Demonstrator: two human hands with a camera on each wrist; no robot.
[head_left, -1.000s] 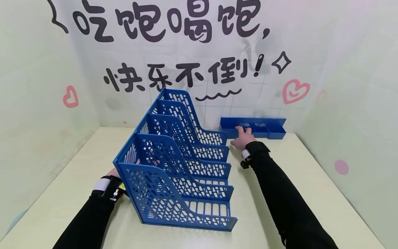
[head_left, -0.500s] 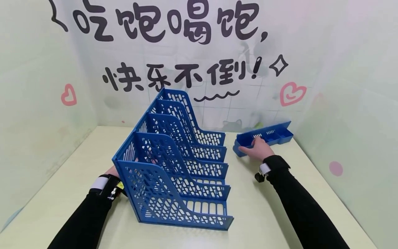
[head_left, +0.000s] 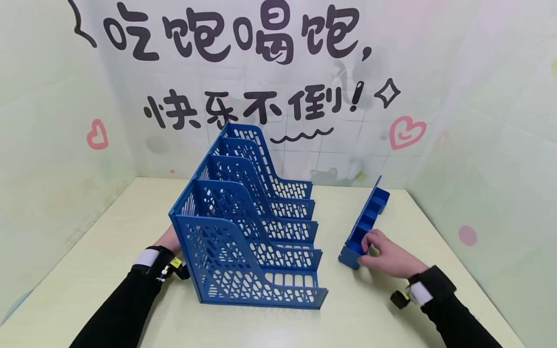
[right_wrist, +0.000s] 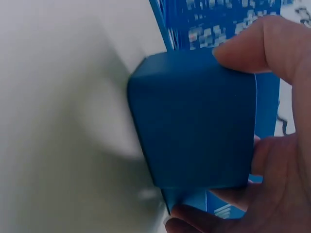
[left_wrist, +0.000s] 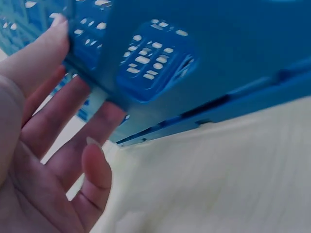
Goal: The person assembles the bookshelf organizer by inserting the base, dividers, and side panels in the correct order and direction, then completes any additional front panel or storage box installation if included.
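Observation:
A blue mesh file rack point(head_left: 209, 251) with several upright dividers stands on the table, its low open side to the right. My left hand point(head_left: 167, 239) reaches in behind its tall left side. In the left wrist view the thumb of that hand point(left_wrist: 53, 141) lies on the rack's panel point(left_wrist: 233, 53), the fingertips partly hidden at its edge. Right of the rack, a narrow blue organizer tray point(head_left: 348, 256) with several small compartments points away from me. My right hand point(head_left: 387, 253) holds its near end, thumb and fingers around the smooth end wall point(right_wrist: 194, 121).
The pale wooden table point(head_left: 261, 331) extends past both arms. A printed white backdrop point(head_left: 261, 72) with large black lettering rises at the back edge. Pale side panels point(head_left: 56, 145) border the left and right. A strip of table separates the rack from the tray.
My right hand has drawn the tray forward from the backdrop, swinging it from crosswise to pointing away from me. The rack has turned slightly, with my left hand still behind it.

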